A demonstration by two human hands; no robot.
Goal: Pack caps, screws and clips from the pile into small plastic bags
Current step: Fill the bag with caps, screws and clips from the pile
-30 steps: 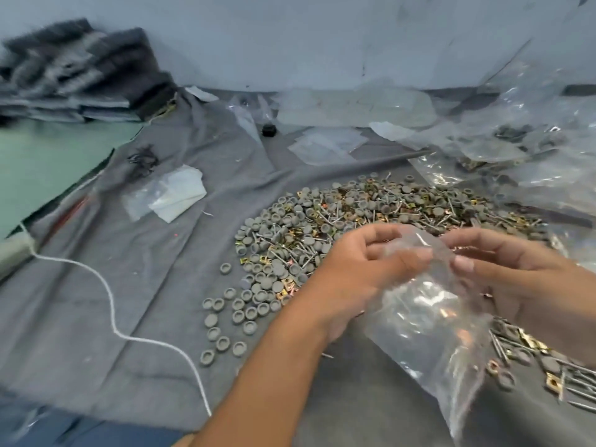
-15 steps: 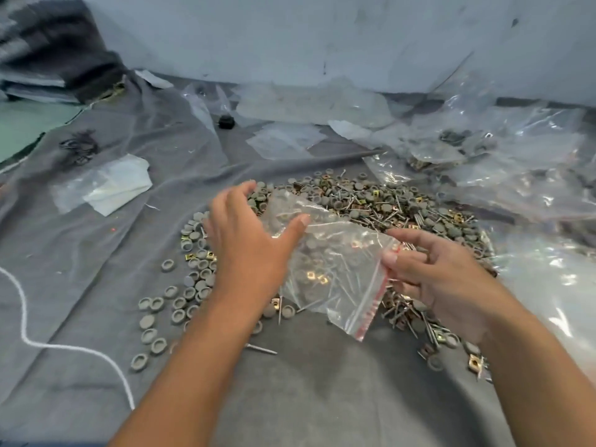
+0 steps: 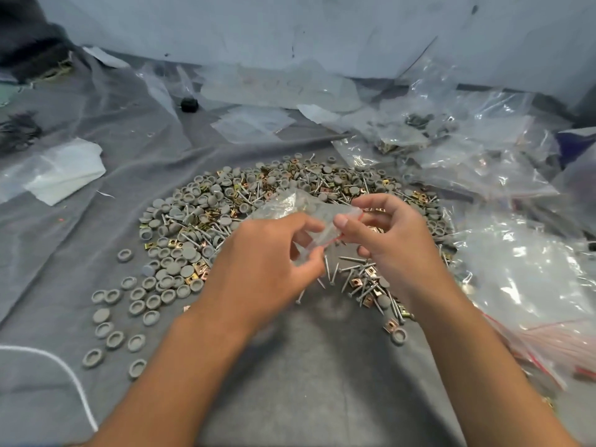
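Grey cloth tabletop (image 3: 306, 366) strewn with pile (image 3: 290, 201) of caps, screws, clips; just above pile, small plastic bag (image 3: 300, 208) pinched by left hand (image 3: 267, 266) and right hand (image 3: 390, 243) fingers; best spread mouth wide before filling.

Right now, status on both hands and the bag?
Left hand and right hand both pinch the small clear plastic bag. Bag held above the pile of grey caps, screws and brass clips. Nothing obstructing.

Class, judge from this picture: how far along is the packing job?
Done: filled bags lie at the back right. In hand: both hands, left hand and right hand, pinch one small bag. Left: a large pile of caps, screws and clips stays unpacked.
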